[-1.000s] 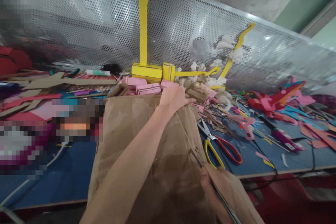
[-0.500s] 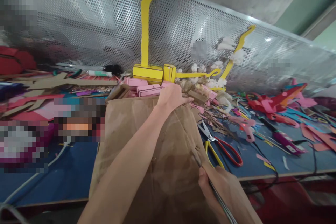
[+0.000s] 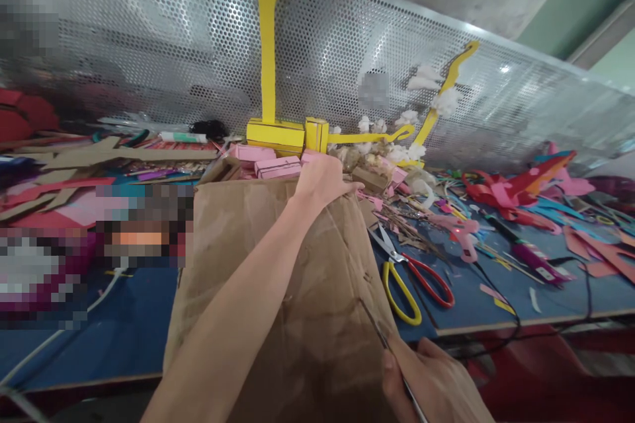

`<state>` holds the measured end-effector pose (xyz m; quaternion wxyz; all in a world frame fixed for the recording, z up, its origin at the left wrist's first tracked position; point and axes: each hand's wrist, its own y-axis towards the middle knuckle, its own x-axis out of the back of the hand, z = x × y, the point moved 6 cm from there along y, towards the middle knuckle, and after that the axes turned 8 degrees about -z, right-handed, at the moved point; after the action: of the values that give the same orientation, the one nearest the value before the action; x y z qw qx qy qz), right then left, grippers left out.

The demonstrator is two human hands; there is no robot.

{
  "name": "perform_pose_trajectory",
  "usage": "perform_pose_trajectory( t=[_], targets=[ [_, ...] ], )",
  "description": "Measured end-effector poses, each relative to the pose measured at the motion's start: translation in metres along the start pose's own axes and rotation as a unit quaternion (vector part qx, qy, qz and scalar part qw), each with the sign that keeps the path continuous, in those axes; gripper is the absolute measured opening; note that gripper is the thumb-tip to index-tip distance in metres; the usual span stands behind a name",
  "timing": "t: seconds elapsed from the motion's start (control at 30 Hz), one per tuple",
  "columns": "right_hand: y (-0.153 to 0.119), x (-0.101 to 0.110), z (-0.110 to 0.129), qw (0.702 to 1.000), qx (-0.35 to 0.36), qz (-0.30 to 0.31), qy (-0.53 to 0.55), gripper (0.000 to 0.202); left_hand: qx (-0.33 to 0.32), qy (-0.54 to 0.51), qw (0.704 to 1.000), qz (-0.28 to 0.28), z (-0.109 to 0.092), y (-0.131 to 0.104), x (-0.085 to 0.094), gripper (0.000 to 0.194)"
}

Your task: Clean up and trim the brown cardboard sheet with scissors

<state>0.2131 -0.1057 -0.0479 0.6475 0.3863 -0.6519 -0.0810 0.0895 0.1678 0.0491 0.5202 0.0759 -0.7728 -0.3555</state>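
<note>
A large brown cardboard piece (image 3: 317,344) lies in front of me, over the table's front edge. My left hand (image 3: 325,180) reaches across to its far edge, thumb stretched out to the right and pressed on the cardboard; its other fingers bend out of sight over the edge. My right hand (image 3: 429,377), at the lower right, is closed round a thin metal tool (image 3: 380,330). The tool's tip touches the cardboard near its right side. Scissors (image 3: 397,258) with one yellow and one red handle lie right of the cardboard.
Yellow boxes (image 3: 276,135) and pink blocks (image 3: 278,167) stand behind the cardboard. A pink glue gun (image 3: 465,238) and red paper shapes (image 3: 516,195) lie to the right. A perforated metal panel (image 3: 198,46) rises behind. A white cable (image 3: 64,325) runs at the left.
My right hand and the tool have moved down, towards me, along the cardboard. More of the scissors' yellow handle shows. My left hand stays on the far edge. The view has shifted slightly.
</note>
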Motion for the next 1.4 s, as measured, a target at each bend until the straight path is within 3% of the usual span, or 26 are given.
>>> perform_pose_trajectory(
  t=[0.27, 0.37, 0.5, 0.57, 0.7, 0.87, 1.13, 1.4],
  targets=[
    [0.015, -0.006, 0.001, 0.998, 0.018, 0.035, -0.048, 0.024, -0.006, -0.007, 1.000, -0.011, -0.007, 0.000, 0.019, 0.063],
    [0.027, -0.010, -0.004, 0.999, 0.014, 0.031, -0.030, 0.022, -0.023, 0.002, 0.999, -0.040, -0.016, 0.012, 0.041, 0.069],
    [0.048, -0.011, -0.010, 0.996, -0.065, 0.007, 0.066, 0.029, -0.066, 0.031, 0.993, -0.091, -0.031, 0.036, 0.080, 0.077],
    [0.056, -0.011, -0.010, 0.990, -0.097, -0.026, 0.100, 0.031, -0.074, 0.041, 0.991, -0.102, -0.032, 0.043, 0.090, 0.078],
    [0.058, -0.017, -0.003, 0.985, -0.112, -0.085, 0.096, 0.031, -0.069, 0.053, 0.992, -0.090, -0.026, 0.046, 0.083, 0.077],
    [0.053, -0.027, 0.001, 0.987, -0.099, -0.093, 0.086, 0.029, -0.045, 0.059, 0.994, -0.074, -0.021, 0.039, 0.071, 0.071],
    [0.053, -0.026, 0.000, 0.989, -0.094, -0.064, 0.092, 0.028, 0.043, 0.034, 0.989, -0.139, -0.023, 0.009, 0.075, 0.072],
    [0.043, -0.016, 0.002, 0.983, -0.107, -0.087, 0.121, 0.030, 0.008, -0.004, 0.986, -0.168, -0.033, 0.012, 0.087, 0.066]
  ],
)
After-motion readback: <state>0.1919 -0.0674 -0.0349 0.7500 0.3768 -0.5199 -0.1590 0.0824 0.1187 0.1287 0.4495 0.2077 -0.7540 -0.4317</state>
